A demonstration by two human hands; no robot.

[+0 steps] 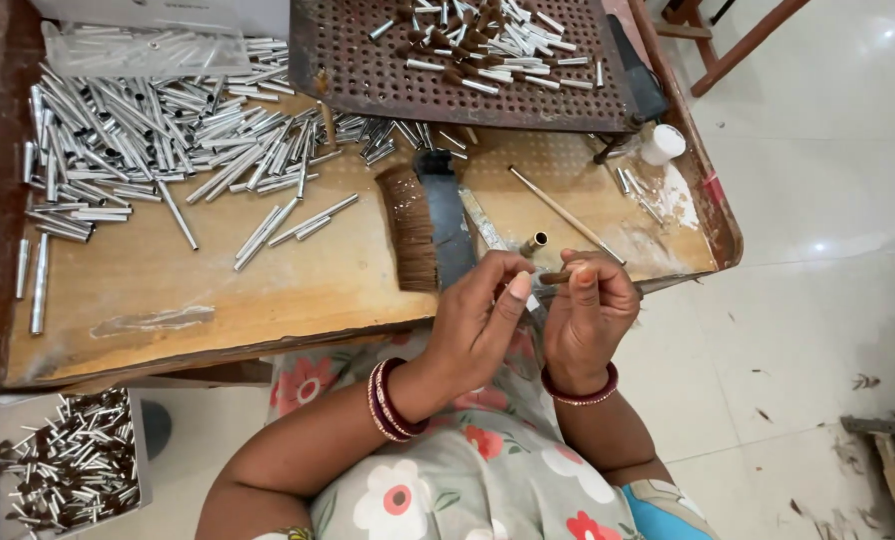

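Head: brush tuft (558, 277) pinched in right hand (588, 315).

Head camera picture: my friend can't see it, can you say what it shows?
A person's left hand and right hand pinch a small tuft of brown bristles over a wooden worktable. A heap of silver metal tubes lies on the table, with a flat brown brush beside it.
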